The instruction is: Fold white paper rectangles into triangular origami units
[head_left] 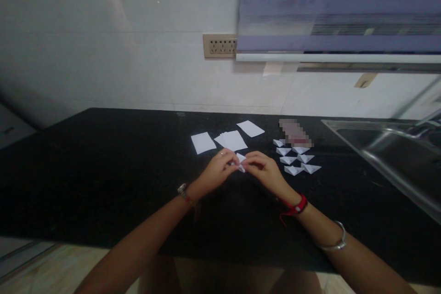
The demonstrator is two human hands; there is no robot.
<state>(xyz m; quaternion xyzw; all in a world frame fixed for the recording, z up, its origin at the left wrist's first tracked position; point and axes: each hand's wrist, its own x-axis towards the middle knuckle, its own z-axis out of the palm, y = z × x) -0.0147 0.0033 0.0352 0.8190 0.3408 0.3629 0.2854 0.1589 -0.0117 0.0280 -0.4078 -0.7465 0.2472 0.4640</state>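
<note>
Between my two hands is a small folded piece of white paper [241, 158], pinched from both sides above the dark counter. My left hand [223, 165] grips its left edge with thumb and fingers closed. On the other side, the fingertips of my right hand [263, 170] press on its right edge. Parts of the paper are hidden behind the fingers. Just beyond my hands lie a stack of white paper sheets [232, 140], a single-looking sheet [203, 143] to the left and another sheet [251, 128] farther back. Several folded paper pieces [288, 160] rest in two rows to the right.
A black countertop [103, 170] runs along a tiled wall. A pixelated flat object [295, 132] lies behind the folded pieces. At the right is a metal sink [365, 151]. A socket panel [220, 46] and a purple-grey blind [327, 14] are on the wall.
</note>
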